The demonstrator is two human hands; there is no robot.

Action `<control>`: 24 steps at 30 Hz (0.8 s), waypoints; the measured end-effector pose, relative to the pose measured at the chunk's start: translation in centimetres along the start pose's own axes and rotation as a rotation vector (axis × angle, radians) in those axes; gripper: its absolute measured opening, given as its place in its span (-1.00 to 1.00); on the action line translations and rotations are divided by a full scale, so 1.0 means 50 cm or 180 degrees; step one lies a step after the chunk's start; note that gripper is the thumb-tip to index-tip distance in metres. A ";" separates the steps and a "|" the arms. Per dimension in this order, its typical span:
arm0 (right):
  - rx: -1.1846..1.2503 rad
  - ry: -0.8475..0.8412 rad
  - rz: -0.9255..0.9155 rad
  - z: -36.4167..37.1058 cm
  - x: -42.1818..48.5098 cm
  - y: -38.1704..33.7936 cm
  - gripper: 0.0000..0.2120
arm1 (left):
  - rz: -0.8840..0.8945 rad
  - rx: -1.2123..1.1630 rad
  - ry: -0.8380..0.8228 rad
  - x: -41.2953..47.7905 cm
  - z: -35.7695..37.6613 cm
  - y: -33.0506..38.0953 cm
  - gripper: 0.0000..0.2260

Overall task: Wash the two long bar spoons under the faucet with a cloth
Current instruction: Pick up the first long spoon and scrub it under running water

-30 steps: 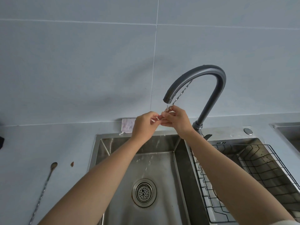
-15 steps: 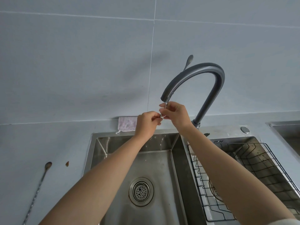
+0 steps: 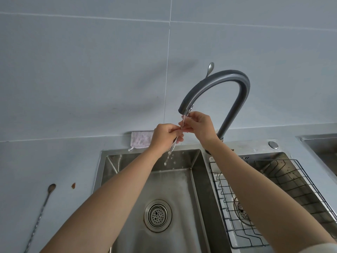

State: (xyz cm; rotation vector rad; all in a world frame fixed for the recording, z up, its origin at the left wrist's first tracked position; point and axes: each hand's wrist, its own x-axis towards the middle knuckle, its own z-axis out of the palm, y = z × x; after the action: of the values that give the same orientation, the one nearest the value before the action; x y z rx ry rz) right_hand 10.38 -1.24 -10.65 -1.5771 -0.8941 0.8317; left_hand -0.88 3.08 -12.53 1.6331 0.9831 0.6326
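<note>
Under the grey arched faucet (image 3: 235,83), both hands hold one long bar spoon upright. Its bowl (image 3: 210,68) pokes up behind the faucet arch, and its lower end shows below my left hand. My left hand (image 3: 165,136) grips the stem low down; my right hand (image 3: 199,127) pinches it just under the spout. Water drips from the spoon into the left sink basin (image 3: 175,181). The second bar spoon (image 3: 41,214) lies on the counter at the left. A pink cloth (image 3: 141,139) lies on the ledge behind the sink.
A round drain strainer (image 3: 157,215) sits in the left basin. The right basin holds a black wire rack (image 3: 273,201). A round button (image 3: 273,144) sits on the sink deck. A small brown spot (image 3: 73,185) marks the counter near the lying spoon. Another sink edge (image 3: 321,139) shows at far right.
The spoon has been pushed upward, so its bowl now shows above the faucet arch. My left hand has slid lower on the stem, and water now drips from it.
</note>
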 end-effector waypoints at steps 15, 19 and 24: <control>0.0269 -0.0224 0.0145 0.011 -0.028 -0.013 -0.85 | -0.0156 0.0023 -0.0426 -0.025 -0.035 -0.032 -0.85; 0.0184 -0.0222 0.0274 0.024 -0.031 -0.018 -0.89 | -0.0153 -0.0046 -0.0447 -0.035 -0.043 -0.040 -0.89; 0.0108 -0.0269 0.0202 0.040 -0.042 -0.018 -0.94 | -0.0232 -0.0197 -0.0377 -0.048 -0.052 -0.050 -0.87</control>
State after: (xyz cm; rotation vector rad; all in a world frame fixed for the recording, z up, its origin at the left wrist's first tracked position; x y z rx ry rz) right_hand 7.50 -2.06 -9.95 -1.5571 -0.8894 0.9598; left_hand -4.91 2.60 -14.02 1.5552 0.9235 0.5067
